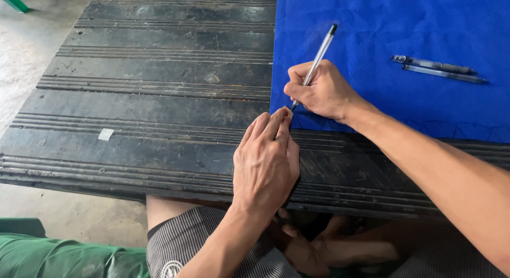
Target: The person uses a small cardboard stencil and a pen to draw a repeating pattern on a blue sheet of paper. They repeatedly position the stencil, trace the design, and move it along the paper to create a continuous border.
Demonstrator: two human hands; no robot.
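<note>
Two hands: meet at blue sheet corner, frame centre.
Right hand: fingers pinch pen, tip down-left, shaft slanting up-right.
Left hand: fingers pressed together, fingertips touching corner just beside pen tip.

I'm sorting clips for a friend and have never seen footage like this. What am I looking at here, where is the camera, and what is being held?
There is no machine here, only a person's two bare hands. The single picture comes from a camera worn on the person's head, looking down, so you also see their lap below the table edge.

The surface is a dark grooved wooden table. A sheet of blue paper covers its right part, and two spare pens lie on it.

The right hand grips a clear pen, its tip down near the sheet's bottom left corner. The left hand holds nothing; its fingertips press at that same corner.
</note>
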